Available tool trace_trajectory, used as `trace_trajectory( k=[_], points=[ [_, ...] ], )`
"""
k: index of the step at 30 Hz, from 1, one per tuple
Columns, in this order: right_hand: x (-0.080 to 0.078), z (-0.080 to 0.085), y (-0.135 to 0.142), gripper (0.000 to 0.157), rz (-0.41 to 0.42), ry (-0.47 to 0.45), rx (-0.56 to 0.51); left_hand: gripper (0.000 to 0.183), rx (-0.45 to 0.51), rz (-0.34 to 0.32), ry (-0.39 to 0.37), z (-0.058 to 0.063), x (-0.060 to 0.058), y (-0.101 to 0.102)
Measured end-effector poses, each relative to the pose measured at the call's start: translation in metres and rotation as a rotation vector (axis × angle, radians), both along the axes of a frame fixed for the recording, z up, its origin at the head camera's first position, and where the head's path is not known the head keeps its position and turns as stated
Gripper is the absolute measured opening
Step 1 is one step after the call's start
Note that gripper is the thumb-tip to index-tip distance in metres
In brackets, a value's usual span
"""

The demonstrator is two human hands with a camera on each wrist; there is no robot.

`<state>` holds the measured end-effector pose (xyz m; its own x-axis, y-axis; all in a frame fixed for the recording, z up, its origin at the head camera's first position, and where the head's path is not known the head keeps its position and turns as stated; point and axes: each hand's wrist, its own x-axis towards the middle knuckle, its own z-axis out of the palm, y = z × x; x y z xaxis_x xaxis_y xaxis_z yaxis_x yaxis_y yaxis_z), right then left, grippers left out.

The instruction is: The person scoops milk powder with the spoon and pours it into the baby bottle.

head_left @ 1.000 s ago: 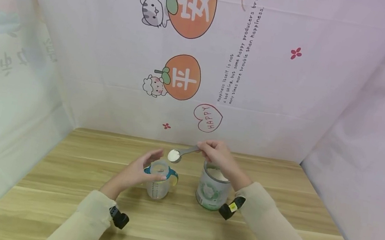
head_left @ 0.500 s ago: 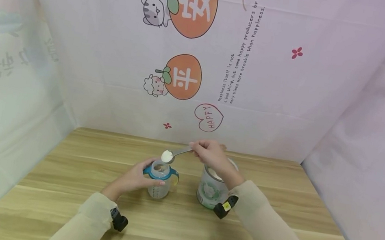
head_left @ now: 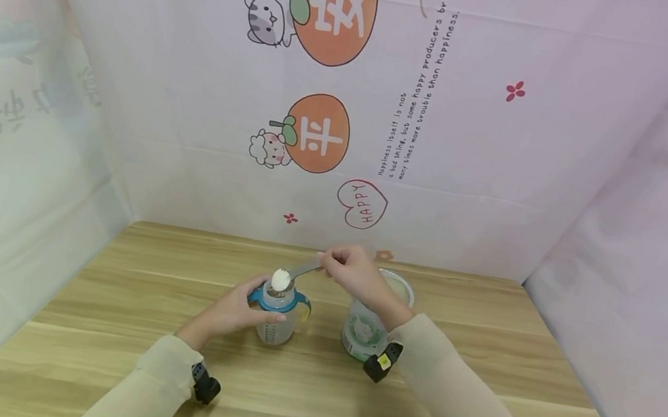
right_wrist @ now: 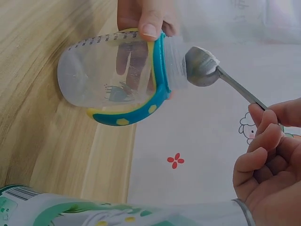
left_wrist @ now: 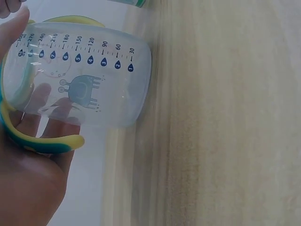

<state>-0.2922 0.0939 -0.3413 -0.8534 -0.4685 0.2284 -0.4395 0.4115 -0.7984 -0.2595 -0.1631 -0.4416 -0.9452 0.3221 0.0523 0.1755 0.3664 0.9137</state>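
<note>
A clear baby bottle (head_left: pixel 276 329) with a blue-and-yellow handled collar stands upright on the table, its mouth uncovered. My left hand (head_left: pixel 232 312) grips it around the collar, thumb in front and fingers behind. In the left wrist view, measuring marks and a printed animal show on the bottle (left_wrist: pixel 94 70). My right hand (head_left: pixel 353 273) pinches the handle of a grey measuring spoon (right_wrist: pixel 202 67). White powder (head_left: pixel 281 279) is heaped in the spoon's bowl, which is at the bottle's mouth and tilted slightly. Below my right forearm is a can (head_left: pixel 363 334) with a green-and-white label.
The can stands right of the bottle, partly covered by my right wrist. Wood-grain table (head_left: pixel 280 407) extends in front and to both sides. A printed white cloth (head_left: pixel 458 147) hangs behind the table, with more cloth at left and right.
My right hand has carried the filled spoon left and down from beside the can to the bottle's mouth. My left hand has closed around the bottle's collar.
</note>
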Motion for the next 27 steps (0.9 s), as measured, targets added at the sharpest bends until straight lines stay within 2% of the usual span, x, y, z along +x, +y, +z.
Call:
trace_trajectory(
  k=[4, 13, 19, 27],
  points=[
    [0.003, -0.001, -0.002, 0.033, -0.019, 0.002, 0.030, 0.085, 0.013, -0.003, -0.007, -0.002, -0.001, 0.000],
    [0.006, -0.009, -0.009, 0.028, -0.012, 0.148, 0.080, 0.079, 0.027, -0.011, 0.004, -0.004, -0.001, -0.001],
    [0.008, -0.014, -0.012, 0.027, 0.014, 0.317, 0.103, 0.077, 0.038, -0.028, 0.011, -0.003, -0.002, -0.001],
    [0.018, -0.016, -0.016, 0.017, 0.097, 0.616, 0.133, 0.076, 0.044, -0.031, 0.009, -0.004, -0.002, -0.002]
  ],
)
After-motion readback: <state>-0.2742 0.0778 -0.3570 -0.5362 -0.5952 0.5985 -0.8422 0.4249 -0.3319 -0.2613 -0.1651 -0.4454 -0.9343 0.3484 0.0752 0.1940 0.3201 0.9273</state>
